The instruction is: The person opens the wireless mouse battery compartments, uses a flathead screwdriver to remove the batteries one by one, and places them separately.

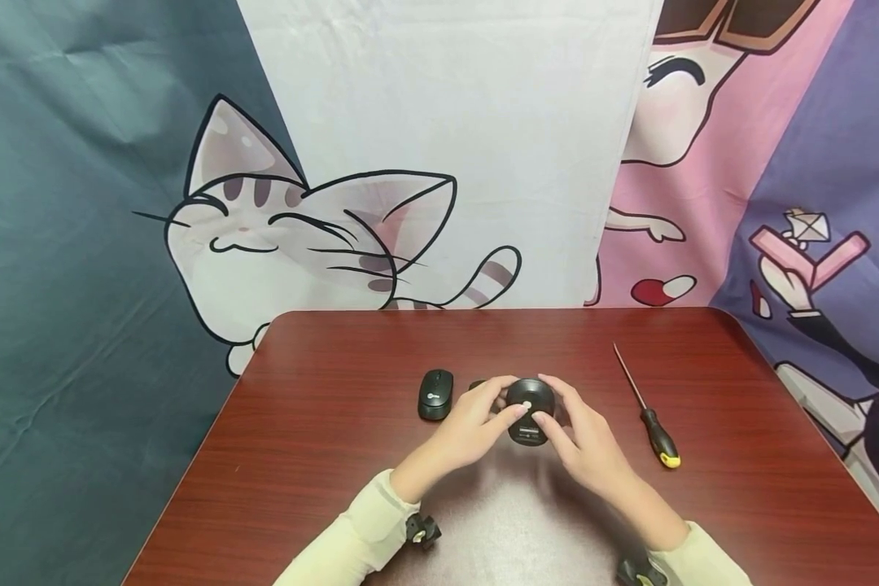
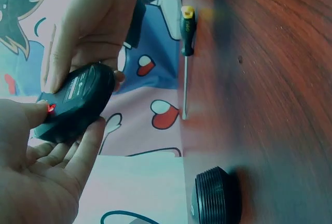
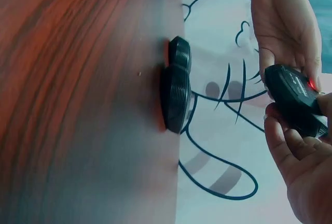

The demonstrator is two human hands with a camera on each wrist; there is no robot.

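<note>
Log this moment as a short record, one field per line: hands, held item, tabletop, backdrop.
left hand: grips mouse, thumb beside its red light
right hand: grips same mouse
held mouse: black, off the table, labelled underside toward the person
other mouse: black, on table, left of the hands
dark rounded object: on table, mostly hidden behind left hand in head view
screwdriver: right of the hands, tip pointing away from the person
table: reddish-brown
backdrop: printed cartoon cat and figures
</note>
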